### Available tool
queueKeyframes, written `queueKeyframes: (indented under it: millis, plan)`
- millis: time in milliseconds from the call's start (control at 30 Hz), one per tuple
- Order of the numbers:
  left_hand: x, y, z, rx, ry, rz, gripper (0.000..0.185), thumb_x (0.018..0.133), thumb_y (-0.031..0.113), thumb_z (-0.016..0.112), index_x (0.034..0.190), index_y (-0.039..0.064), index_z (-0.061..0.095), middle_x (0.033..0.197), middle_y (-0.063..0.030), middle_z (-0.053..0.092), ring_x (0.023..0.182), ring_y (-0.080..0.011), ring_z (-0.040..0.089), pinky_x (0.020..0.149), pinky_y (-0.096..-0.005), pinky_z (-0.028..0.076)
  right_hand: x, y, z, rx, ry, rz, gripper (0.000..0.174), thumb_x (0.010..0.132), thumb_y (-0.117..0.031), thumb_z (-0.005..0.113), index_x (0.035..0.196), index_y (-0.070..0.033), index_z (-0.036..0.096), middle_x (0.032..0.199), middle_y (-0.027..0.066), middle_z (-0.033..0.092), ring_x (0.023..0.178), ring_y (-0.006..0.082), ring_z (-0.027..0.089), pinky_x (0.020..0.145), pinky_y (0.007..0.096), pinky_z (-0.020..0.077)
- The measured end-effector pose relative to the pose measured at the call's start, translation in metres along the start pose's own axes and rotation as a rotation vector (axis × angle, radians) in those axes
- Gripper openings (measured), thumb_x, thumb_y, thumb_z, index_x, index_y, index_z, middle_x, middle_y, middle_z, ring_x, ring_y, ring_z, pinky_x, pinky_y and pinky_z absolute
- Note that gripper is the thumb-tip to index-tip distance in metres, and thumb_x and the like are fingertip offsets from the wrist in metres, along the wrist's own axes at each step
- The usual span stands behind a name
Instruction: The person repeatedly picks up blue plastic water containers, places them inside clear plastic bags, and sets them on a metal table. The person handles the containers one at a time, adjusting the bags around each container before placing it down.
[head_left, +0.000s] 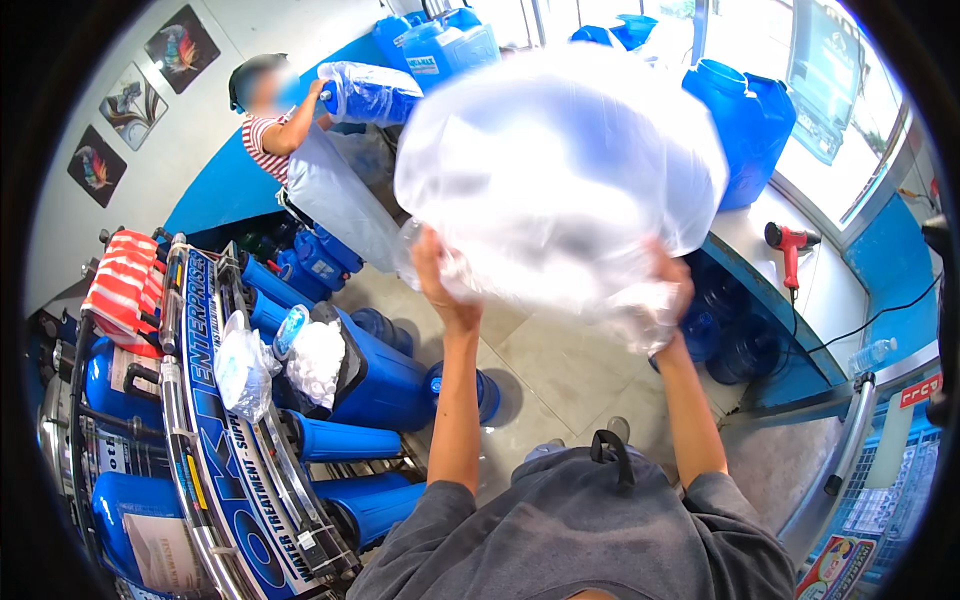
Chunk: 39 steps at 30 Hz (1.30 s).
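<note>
A large translucent plastic bag (555, 180), puffed out and blurred, fills the space in front of me. My left hand (444, 281) grips its gathered near edge on the left. On the right side my right hand (670, 285) is closed on the bunched plastic, its fingers partly hidden by the film. Bluish shapes show through the bag; whether they are inside or behind it I cannot tell. Past it on the left, a person (281, 142) in a striped top and pale apron holds a blue water jug (375, 94) on its side, wrapped in clear plastic.
A red heat gun (789, 244) with a cord lies on the white counter (825, 300) at right. Blue containers (739, 127) stand behind it. Water jugs (739, 349) sit below. At left is a filter rack (217, 420) beside a blue bin (382, 375) topped with white material (316, 364).
</note>
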<state>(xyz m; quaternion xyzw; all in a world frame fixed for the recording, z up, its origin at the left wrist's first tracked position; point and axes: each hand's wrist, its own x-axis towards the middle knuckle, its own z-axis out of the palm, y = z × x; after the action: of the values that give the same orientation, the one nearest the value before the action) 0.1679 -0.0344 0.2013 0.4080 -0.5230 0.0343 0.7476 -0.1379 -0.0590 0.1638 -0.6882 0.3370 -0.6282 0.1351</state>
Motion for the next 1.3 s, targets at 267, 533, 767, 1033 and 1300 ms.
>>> queueKeyframes:
  millis: [267, 533, 767, 1033, 1300]
  plan:
    - [-0.29, -0.034, -0.119, 0.54, -0.855, -0.787, 0.034, 0.079, 0.013, 0.058, 0.108, -0.005, 0.06, 0.106, -0.0271, 0.059, 0.098, -0.0399, 0.057, 0.087, -0.0459, 0.044, -0.303, 0.11, -0.03, 0.072, -0.319, 1.281, 0.035, 0.087, -0.018, 0.05, 0.12, -0.006, 0.057, 0.105, 0.0129, 0.064, 0.103, 0.0287, 0.058, 0.084, 0.0418, 0.0488]
    - [-0.162, -0.069, -0.08, 0.003, -0.894, -1.465, 0.024, 0.092, 0.022, 0.049, 0.094, 0.002, 0.063, 0.075, -0.0069, 0.063, 0.072, -0.0138, 0.056, 0.061, -0.0308, 0.045, -0.092, 0.055, -0.021, 0.888, -0.086, 1.562, 0.041, 0.09, -0.049, 0.05, 0.091, -0.01, 0.063, 0.076, 0.0035, 0.062, 0.063, 0.0159, 0.061, 0.058, 0.0298, 0.0538]
    - [-0.04, -0.015, -0.092, -0.703, -1.003, -1.208, 0.04, 0.08, 0.018, 0.067, 0.116, 0.003, 0.059, 0.107, -0.0063, 0.063, 0.091, -0.0159, 0.06, 0.081, -0.0274, 0.048, 0.002, -0.001, -0.066, 0.485, -0.874, 0.969, 0.026, 0.081, -0.01, 0.059, 0.106, -0.004, 0.059, 0.085, 0.0025, 0.063, 0.074, 0.0088, 0.06, 0.065, 0.0248, 0.05]
    - [-0.03, -0.029, -0.102, -0.083, -1.025, -0.944, 0.026, 0.088, 0.019, 0.063, 0.104, -0.002, 0.062, 0.099, -0.0033, 0.062, 0.084, -0.0114, 0.058, 0.075, -0.0245, 0.045, -0.036, 0.039, -0.086, -0.062, -0.829, 0.932, 0.028, 0.094, -0.03, 0.056, 0.106, -0.005, 0.062, 0.085, -0.0003, 0.064, 0.08, 0.0065, 0.057, 0.078, 0.0232, 0.0456]
    - [0.016, -0.016, -0.076, -0.244, -0.879, -0.988, 0.066, 0.076, 0.008, 0.073, 0.132, 0.0, 0.039, 0.106, -0.0083, 0.062, 0.091, -0.0132, 0.059, 0.081, -0.026, 0.047, 0.002, 0.014, -0.036, 0.686, -0.463, 1.311, 0.038, 0.092, -0.037, 0.059, 0.102, -0.001, 0.064, 0.086, 0.0002, 0.062, 0.077, 0.0092, 0.058, 0.07, 0.0265, 0.0493]
